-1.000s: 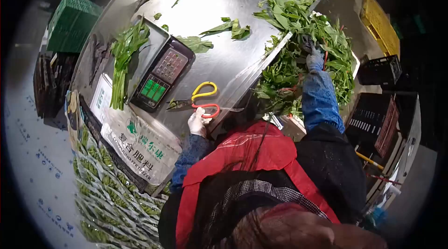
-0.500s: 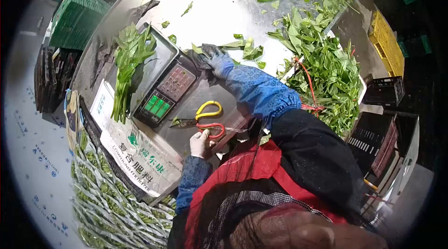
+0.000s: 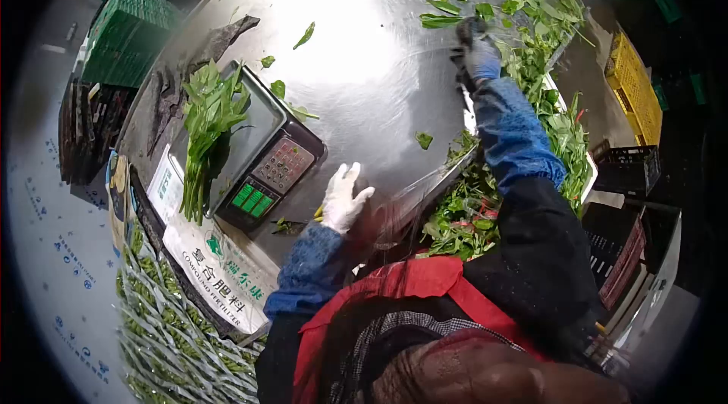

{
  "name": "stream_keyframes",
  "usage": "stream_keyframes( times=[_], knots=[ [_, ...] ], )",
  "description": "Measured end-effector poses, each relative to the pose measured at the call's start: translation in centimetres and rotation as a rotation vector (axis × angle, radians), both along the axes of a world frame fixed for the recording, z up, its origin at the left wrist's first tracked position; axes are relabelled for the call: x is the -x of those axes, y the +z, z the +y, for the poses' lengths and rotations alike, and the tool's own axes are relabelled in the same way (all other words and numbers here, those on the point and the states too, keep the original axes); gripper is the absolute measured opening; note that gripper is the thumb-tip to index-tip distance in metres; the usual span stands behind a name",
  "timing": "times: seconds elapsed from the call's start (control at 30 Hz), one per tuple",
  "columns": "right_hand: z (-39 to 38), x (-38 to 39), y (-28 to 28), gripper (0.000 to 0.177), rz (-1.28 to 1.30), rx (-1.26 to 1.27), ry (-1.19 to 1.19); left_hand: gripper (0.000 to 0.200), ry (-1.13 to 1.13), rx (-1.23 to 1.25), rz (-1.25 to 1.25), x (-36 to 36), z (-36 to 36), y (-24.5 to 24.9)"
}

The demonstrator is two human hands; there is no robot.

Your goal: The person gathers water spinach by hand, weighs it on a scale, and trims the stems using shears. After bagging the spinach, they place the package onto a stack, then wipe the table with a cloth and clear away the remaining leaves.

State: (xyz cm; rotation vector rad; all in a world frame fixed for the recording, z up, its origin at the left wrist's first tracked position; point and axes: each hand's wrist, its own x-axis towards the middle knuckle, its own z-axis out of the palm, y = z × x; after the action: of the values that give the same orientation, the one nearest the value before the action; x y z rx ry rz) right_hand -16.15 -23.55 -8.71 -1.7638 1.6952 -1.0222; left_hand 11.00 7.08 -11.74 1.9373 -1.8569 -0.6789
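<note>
My left hand (image 3: 346, 198), in a white glove, is over the table's near edge with fingers spread. Beside it shows a bit of the yellow handle of the scissors (image 3: 318, 213); the rest is mostly hidden by the hand and sleeve. My right hand (image 3: 478, 54), in a dark and blue glove, reaches to the loose green leaves (image 3: 523, 25) on the right of the metal table (image 3: 364, 93). Its fingers are smeared and dark. A bunch of leafy greens (image 3: 208, 131) lies on the digital scale (image 3: 284, 161), whose green display is lit.
More leafy greens (image 3: 462, 226) are in a container below the table's right edge. A printed fertilizer sack (image 3: 216, 271) covers the front left corner. Bagged greens (image 3: 174, 321) lie below it. Green crates (image 3: 129, 32) stand at left, a yellow crate (image 3: 633, 89) at right.
My right hand has swept from beside the scale to the far right, and the leaf scraps there have left the table's middle. My left hand has come off the scissors' red handle and spread.
</note>
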Motion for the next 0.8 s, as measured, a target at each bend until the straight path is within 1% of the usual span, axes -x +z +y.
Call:
stream_keyframes(
  times=[0.03,0.07,0.1,0.13,0.17,0.2,0.23,0.27,0.33,0.37,0.4,0.43,0.47,0.5,0.53,0.57,0.6,0.63,0.67,0.7,0.77,0.8],
  knots=[
    [-1.5,-3.1,-2.9,0.034,0.609,0.041,0.068,0.078,-0.074,0.030,-0.128,1.1,-1.8,-1.0],
    [2.4,-8.3,2.9,0.030,0.675,0.058,0.173,0.088,-0.079,-0.011,-0.154,2.4,-2.8,-1.2],
    [2.1,-12.4,-1.2,0.030,0.492,0.376,0.227,0.099,-0.083,-0.050,-0.177,3.6,-4.1,-1.5],
    [2.1,-17.2,-3.1,0.031,0.544,0.422,0.340,0.107,-0.079,-0.139,-0.186,4.3,-5.2,-1.8],
    [2.8,-21.4,-5.1,0.037,0.700,0.353,0.493,0.106,-0.104,-0.198,-0.310,4.6,-5.6,-3.0],
    [3.7,-25.4,-7.0,0.036,0.775,0.387,0.655,0.105,-0.130,-0.252,-0.434,4.9,-6.0,-4.4],
    [4.6,-27.7,-6.7,0.038,0.852,0.304,0.863,0.102,-0.167,-0.265,-0.419,5.2,-6.1,-5.1],
    [4.5,-29.8,-8.4,0.038,0.867,0.207,0.957,0.102,-0.174,-0.264,-0.429,5.2,-6.7,-4.8],
    [1.5,-31.3,-8.7,0.039,0.869,0.194,0.895,0.109,-0.232,-0.576,-0.495,5.1,-7.3,-3.6],
    [-1.2,-30.9,-9.1,0.043,0.885,0.160,0.814,0.113,-0.143,-0.350,-0.418,4.8,-6.7,-4.9],
    [-4.1,-28.7,-8.2,0.045,0.863,0.229,0.699,0.116,-0.063,-0.130,-0.336,4.7,-6.0,-6.1],
    [-8.7,-27.5,-11.0,0.047,0.791,0.314,0.558,0.122,-0.071,-0.175,-0.384,5.0,-6.4,-5.0],
    [-12.2,-24.6,-9.8,0.054,0.796,0.113,0.473,0.122,-0.073,-0.192,-0.373,5.0,-6.6,-5.0],
    [-17.9,-21.6,-11.3,0.067,0.482,-0.081,0.426,0.122,-0.075,-0.209,-0.365,5.0,-6.7,-5.0],
    [-17.2,-16.2,-8.8,0.067,0.897,0.206,0.283,0.122,-0.072,-0.220,-0.377,5.2,-6.8,-4.7],
    [-19.6,-11.8,-7.9,0.050,0.969,0.010,0.262,0.123,-0.081,-0.241,-0.368,5.3,-6.9,-4.5],
    [-21.8,-6.9,-6.9,0.044,0.499,-0.337,0.283,0.124,-0.084,-0.260,-0.358,5.3,-7.0,-4.5],
    [-24.9,-1.9,-13.3,0.045,0.838,0.172,-0.010,0.124,-0.098,-0.231,-0.376,5.3,-7.0,-4.7],
    [-25.2,2.6,-12.2,0.042,0.922,0.065,-0.099,0.124,-0.113,-0.232,-0.377,5.3,-7.0,-4.9],
    [-24.9,6.8,-11.3,0.039,0.941,-0.151,-0.052,0.124,-0.114,-0.227,-0.383,5.2,-6.9,-5.1],
    [-27.7,15.7,-14.9,0.038,0.677,-0.245,-0.284,0.125,-0.115,-0.244,-0.412,5.4,-6.9,-5.1],
    [-27.7,20.2,-15.0,0.036,0.663,-0.326,-0.115,0.125,-0.128,-0.245,-0.408,5.5,-6.9,-5.0]
  ],
)
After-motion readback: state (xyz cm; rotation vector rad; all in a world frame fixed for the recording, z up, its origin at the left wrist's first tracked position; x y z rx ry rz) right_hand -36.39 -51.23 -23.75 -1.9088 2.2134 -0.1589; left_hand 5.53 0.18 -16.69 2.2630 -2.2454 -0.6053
